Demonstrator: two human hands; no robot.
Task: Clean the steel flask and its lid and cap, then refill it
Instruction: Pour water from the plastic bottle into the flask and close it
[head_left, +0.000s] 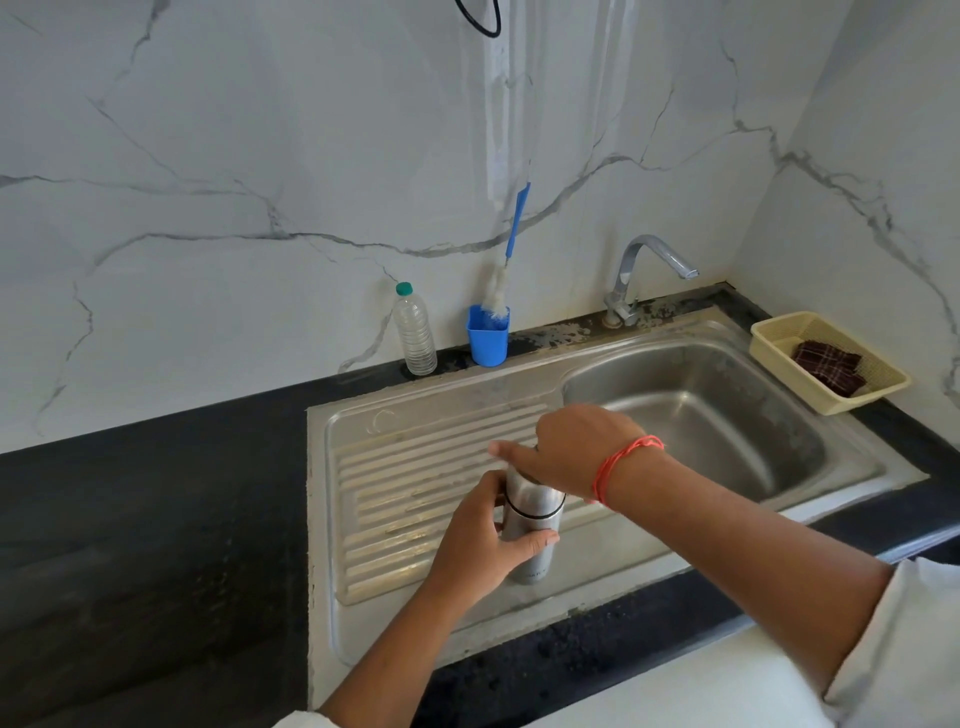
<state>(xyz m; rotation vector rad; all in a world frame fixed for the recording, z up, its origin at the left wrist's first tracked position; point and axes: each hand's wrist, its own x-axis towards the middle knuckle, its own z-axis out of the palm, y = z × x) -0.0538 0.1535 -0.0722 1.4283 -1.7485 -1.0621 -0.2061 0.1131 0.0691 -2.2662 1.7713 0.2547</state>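
While my left hand (485, 530) wraps around the body of the steel flask (532, 530), thumb across its front, my right hand (576, 452) sits clamped over the cap at its top, fingers curled down so the cap itself is hidden from me. I hold the flask upright over the ribbed drainboard (415, 467) of the sink (727, 415), whose basin lies just past my right hand. An orange thread band (618, 465) circles my right wrist. Beyond my hands, at the back of the dark bench (156, 519), stand a clear plastic bottle (414, 332) and a blue cup (488, 338) holding a bottle brush (511, 244). Further right of my right hand are the tap (644, 270) and a cream basket (826, 364) with a dark checked cloth (828, 366).
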